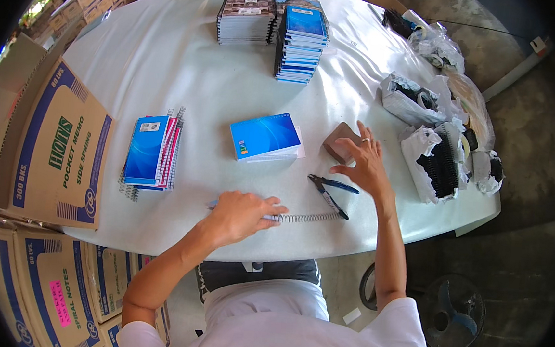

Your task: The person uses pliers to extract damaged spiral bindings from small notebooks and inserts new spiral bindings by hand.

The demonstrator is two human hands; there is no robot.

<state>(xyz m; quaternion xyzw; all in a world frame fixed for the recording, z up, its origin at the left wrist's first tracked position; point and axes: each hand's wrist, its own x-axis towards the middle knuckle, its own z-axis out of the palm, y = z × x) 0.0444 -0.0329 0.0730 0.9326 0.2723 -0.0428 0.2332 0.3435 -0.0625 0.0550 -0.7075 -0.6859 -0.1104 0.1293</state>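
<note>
My left hand [243,215] is closed over a thin blue-edged notebook [212,204] near the table's front edge, hiding most of it. A metal spiral coil [306,218] sticks out to the right from the notebook's edge. My right hand [364,162] has its fingers spread, with the fingertips over a brown block [338,143]; whether they touch it I cannot tell. Just below that hand lie dark pliers [329,192] with blue on the handles, close to the coil's free end. A stack of blue-covered notepads [264,136] sits ahead, between my hands.
Spiral-bound notebooks [149,150] are piled at the left, beside a large open carton [65,144]. Taller notebook stacks [300,51] stand at the back. Plastic bags of black coils [435,163] line the right edge. A fan [454,314] stands on the floor at lower right.
</note>
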